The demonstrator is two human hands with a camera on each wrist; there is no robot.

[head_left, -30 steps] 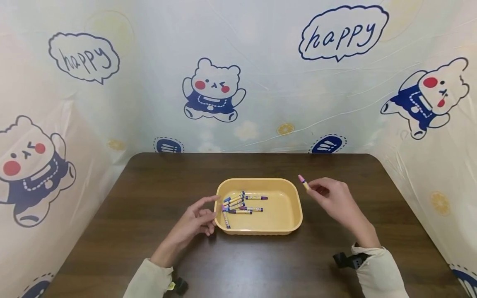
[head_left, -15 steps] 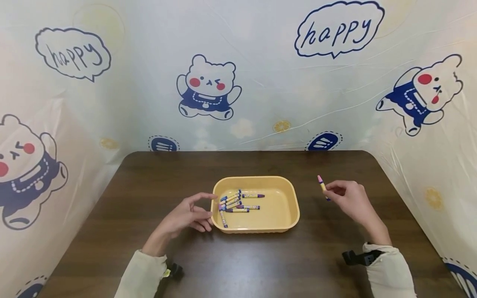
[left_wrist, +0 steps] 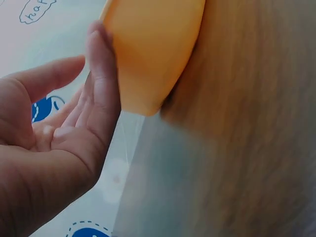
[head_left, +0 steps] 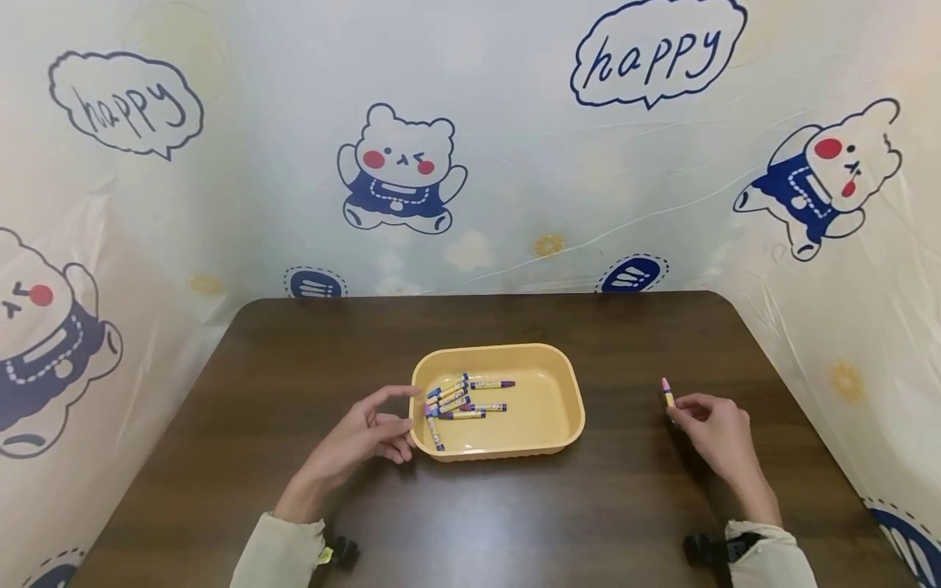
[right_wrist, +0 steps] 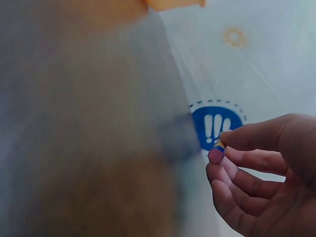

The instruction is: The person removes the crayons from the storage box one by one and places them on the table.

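A yellow plastic tray [head_left: 540,416] stands mid-table in the head view, with several wax crayons [head_left: 470,416] bunched towards its left side. At its left end my left hand [head_left: 360,437] touches the rim and outer wall with loosely extended fingers. In the left wrist view a fingertip lies against the tray's wall [left_wrist: 153,49]. To the right of the tray, my right hand [head_left: 720,437] pinches a pink-tipped crayon [head_left: 667,394] between thumb and fingers, tip pointing away from me. The right wrist view shows the pink end of this crayon [right_wrist: 216,156] nearly head-on.
The dark wooden table [head_left: 485,523] runs back to a printed curtain [head_left: 515,163] that also hangs along both sides. Black straps with small devices [head_left: 724,549] sit at both wrists, by the pale sleeves.
My right hand has carried the pink crayon farther right, away from the tray, and lower towards the table. My left hand stays at the tray's left end. The head view has shifted slightly.
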